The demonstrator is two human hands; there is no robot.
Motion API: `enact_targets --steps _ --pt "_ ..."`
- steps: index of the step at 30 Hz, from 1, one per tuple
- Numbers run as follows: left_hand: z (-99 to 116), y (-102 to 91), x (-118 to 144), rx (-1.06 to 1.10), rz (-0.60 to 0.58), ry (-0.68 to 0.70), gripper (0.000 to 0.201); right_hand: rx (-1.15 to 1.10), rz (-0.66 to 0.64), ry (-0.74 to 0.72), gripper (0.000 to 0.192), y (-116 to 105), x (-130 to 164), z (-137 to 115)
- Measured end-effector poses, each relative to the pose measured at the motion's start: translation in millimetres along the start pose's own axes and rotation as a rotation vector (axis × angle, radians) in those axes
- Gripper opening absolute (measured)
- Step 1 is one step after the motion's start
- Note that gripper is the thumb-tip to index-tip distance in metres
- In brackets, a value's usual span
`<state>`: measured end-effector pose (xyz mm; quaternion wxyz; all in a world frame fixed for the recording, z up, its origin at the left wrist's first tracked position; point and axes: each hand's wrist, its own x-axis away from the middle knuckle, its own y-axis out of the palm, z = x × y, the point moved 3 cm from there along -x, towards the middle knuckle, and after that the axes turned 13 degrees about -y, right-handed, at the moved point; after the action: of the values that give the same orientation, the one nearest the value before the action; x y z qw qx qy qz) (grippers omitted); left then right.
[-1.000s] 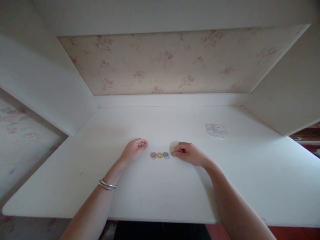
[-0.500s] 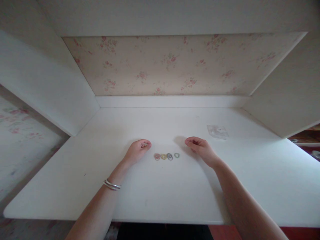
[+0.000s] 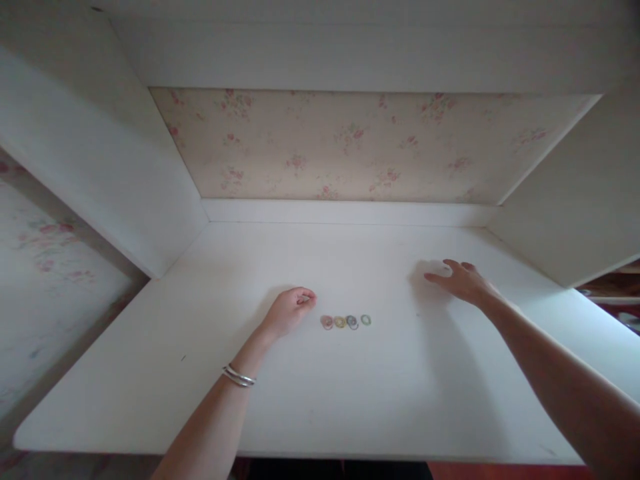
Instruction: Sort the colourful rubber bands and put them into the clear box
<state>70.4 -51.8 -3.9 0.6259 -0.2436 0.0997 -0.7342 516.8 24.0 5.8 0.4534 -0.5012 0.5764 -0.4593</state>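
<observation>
A white tabletop (image 3: 320, 407) with a rounded left corner fills an alcove between white side panels (image 3: 560, 187), backed by rose-patterned wallpaper (image 3: 305, 143). Near its middle lie, in a short row from left to right, red rings (image 3: 327, 323), yellow rings (image 3: 340, 323), grey rings (image 3: 352, 323) and, slightly apart, a green ring (image 3: 363, 321). The left hand (image 3: 285, 312) is beside the red end, its fingers curled closed; whether they pinch anything, I cannot tell. The right hand (image 3: 463, 283), fingers spread, is well apart, beyond the green ring.
</observation>
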Motion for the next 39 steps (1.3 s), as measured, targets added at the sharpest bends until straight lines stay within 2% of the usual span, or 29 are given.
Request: enact_targets --steps 4,8,12,16,19,22,27,33,39 --pt "-1 -0.1 -1 0.001 0.004 -0.017 0.029 0.018 0.011 0.002 0.072 9 -2 -4" --pt "-2 1.4 -1 0.02 -0.003 0.0 0.028 -0.062 0.156 -0.051 0.062 7 2 -30" --pt "-2 2.0 0 0.024 0.001 0.016 0.03 -0.37 0.244 -0.345 0.057 8 9 -91" --pt "0 0.4 3 -0.014 0.072 0.065 0.041 -0.631 0.193 -0.577 0.058 12 27 -170" --pt "0 2.3 2 -0.08 0.154 0.092 0.058 -0.726 0.126 -0.626 0.06 17 44 -220" --pt "1 7.1 -5 -0.123 0.21 0.094 0.072 -0.76 0.07 -0.578 0.059 25 55 -249" --pt "7 11.3 -26 -0.128 0.306 0.053 0.09 -0.715 0.067 -0.545 0.058 31 54 -261" --pt "16 15.6 -36 -0.15 0.326 0.092 0.069 -0.605 0.114 -0.548 0.057 22 55 -261" --pt "17 15.8 -34 -0.136 0.346 0.091 0.065 -0.561 0.055 -0.448 0.059 21 59 -265"
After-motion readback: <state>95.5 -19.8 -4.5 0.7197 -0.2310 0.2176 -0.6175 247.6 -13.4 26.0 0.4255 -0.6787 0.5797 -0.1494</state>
